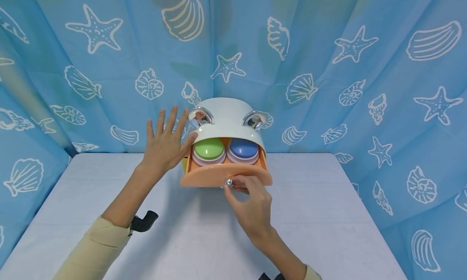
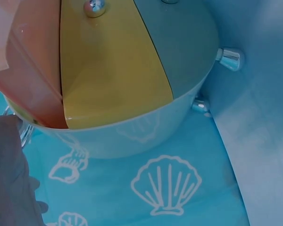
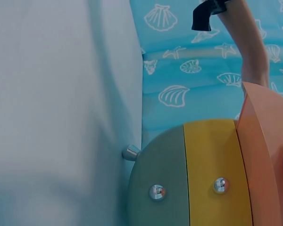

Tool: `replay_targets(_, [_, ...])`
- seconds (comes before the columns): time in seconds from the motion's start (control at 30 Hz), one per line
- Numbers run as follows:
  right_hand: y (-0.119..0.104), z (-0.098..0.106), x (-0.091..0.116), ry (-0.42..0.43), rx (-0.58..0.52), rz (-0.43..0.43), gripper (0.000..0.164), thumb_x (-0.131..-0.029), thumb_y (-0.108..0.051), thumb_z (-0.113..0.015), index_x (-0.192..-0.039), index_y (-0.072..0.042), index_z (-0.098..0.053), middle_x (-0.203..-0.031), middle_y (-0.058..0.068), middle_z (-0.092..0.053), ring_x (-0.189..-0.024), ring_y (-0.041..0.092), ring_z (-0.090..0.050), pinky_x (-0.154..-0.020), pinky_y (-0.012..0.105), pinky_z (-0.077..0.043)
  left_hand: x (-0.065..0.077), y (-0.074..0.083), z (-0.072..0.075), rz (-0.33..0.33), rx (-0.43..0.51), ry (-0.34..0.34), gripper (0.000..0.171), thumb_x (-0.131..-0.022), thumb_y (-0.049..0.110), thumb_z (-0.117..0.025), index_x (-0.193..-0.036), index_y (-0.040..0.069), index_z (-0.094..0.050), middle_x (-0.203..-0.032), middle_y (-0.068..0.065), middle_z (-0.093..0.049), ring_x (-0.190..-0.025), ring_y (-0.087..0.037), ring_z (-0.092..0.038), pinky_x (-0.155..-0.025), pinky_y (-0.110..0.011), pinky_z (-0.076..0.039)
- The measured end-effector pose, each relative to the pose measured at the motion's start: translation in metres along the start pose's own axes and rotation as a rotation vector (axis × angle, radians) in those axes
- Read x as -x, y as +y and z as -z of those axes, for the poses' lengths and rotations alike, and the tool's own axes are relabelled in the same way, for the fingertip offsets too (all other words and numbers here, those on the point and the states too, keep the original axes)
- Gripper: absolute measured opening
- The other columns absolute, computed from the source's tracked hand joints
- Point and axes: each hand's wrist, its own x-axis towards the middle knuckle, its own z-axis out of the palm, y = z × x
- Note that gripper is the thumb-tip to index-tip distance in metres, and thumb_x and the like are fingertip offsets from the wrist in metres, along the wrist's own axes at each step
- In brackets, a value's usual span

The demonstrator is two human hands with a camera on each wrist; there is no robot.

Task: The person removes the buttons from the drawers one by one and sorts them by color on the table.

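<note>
A white rounded drawer cabinet with two chrome rings on its top front stands near the back of the table. Its top orange drawer is pulled out. Inside sit two round pots side by side, one with a green top and one with a blue top. My right hand pinches the drawer's silver knob between thumb and fingers. Fingers spread, my left hand is at the cabinet's left side, its thumb right by the left ring.
Below the orange drawer are a yellow drawer and a grey-green drawer, both closed, with silver knobs. The cabinet stands on silver feet. A white cloth covers the table. A blue shell-print curtain hangs close behind.
</note>
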Motion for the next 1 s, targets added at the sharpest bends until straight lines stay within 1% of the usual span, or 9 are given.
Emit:
replay_targets(0.23, [-0.006, 0.004, 0.006, 0.02, -0.015, 0.018, 0.019, -0.076, 0.002, -0.08, -0.091, -0.001, -0.068, -0.085, 0.006, -0.065, -0.076, 0.018, -0.068, -0.069, 0.023, -0.057, 0.0, 0.001, 0.001, 0.0, 0.0, -0.012, 0.076, -0.104, 0.056, -0.035, -0.162, 0.017, -0.006, -0.167, -0.014, 0.002, -0.15, -0.042, 0.006, -0.113, -0.064, 0.009])
replay_targets(0.4, [-0.009, 0.007, 0.012, 0.019, -0.003, 0.018, 0.018, -0.077, 0.0, -0.079, -0.092, -0.001, -0.068, -0.085, 0.006, -0.065, -0.074, 0.018, -0.068, -0.069, 0.022, -0.057, 0.0, 0.001, 0.001, 0.0, 0.007, -0.014, 0.076, -0.104, 0.055, -0.035, -0.162, 0.017, -0.006, -0.167, -0.014, 0.002, -0.149, -0.042, 0.007, -0.113, -0.064, 0.009])
replay_targets(0.67, [-0.013, 0.01, 0.019, 0.034, -0.014, 0.061, 0.014, -0.081, -0.003, -0.077, -0.092, -0.001, -0.069, -0.086, 0.006, -0.065, -0.074, 0.018, -0.068, -0.068, 0.022, -0.057, 0.0, 0.0, 0.001, -0.002, 0.009, -0.009, 0.075, -0.104, 0.055, -0.034, -0.162, 0.017, -0.006, -0.167, -0.014, 0.002, -0.149, -0.042, 0.007, -0.112, -0.064, 0.01])
replay_targets(0.8, [-0.014, 0.01, 0.022, 0.042, -0.019, 0.08, 0.014, -0.081, -0.003, -0.077, -0.092, -0.001, -0.069, -0.086, 0.007, -0.066, -0.074, 0.018, -0.068, -0.068, 0.022, -0.057, 0.0, 0.0, 0.001, -0.007, 0.014, 0.0, 0.074, -0.104, 0.054, -0.034, -0.162, 0.016, -0.007, -0.166, -0.014, 0.001, -0.149, -0.042, 0.007, -0.112, -0.064, 0.009])
replay_targets(1.0, [-0.014, 0.01, 0.027, 0.031, -0.006, 0.077, 0.013, -0.082, -0.004, -0.077, -0.092, -0.002, -0.068, -0.086, 0.006, -0.065, -0.075, 0.018, -0.069, -0.069, 0.022, -0.057, 0.0, 0.001, 0.001, -0.005, 0.015, -0.002, 0.074, -0.105, 0.054, -0.034, -0.162, 0.016, -0.007, -0.166, -0.014, 0.001, -0.149, -0.042, 0.007, -0.112, -0.064, 0.01])
